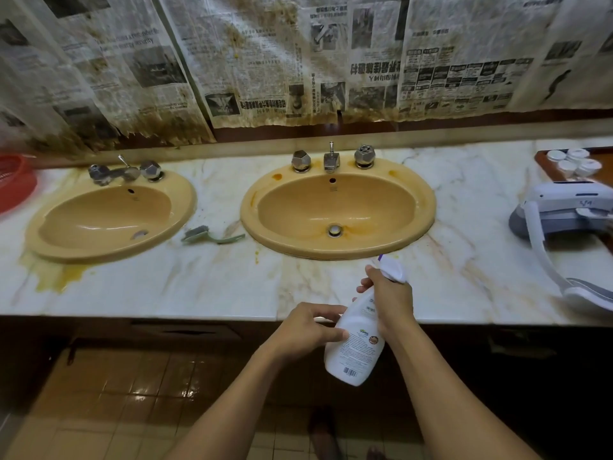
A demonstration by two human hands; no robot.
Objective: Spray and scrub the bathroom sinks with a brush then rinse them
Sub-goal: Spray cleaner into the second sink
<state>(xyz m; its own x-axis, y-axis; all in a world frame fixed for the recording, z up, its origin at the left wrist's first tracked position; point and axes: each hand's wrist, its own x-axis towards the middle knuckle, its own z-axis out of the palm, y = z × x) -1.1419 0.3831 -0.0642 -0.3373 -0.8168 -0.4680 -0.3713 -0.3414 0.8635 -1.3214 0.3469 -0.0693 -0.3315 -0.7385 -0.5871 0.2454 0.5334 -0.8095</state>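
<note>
Two tan oval sinks are set in a marble counter: the left sink (109, 215) and the right sink (336, 207), which has orange stains around its drain. A green scrub brush (212, 236) lies on the counter between them. My right hand (388, 297) grips the neck of a white spray bottle (355, 346) with a purple-tipped nozzle, held tilted at the counter's front edge below the right sink. My left hand (308, 327) holds the bottle's body from the left side.
A white and grey device (564, 214) with a strap lies on the counter's right end, behind it a tray of white-lidded jars (574, 162). A red basin (13, 182) sits at far left. Yellow stains (56, 273) mark the counter. Stained newspaper covers the wall. The floor tiles are wet.
</note>
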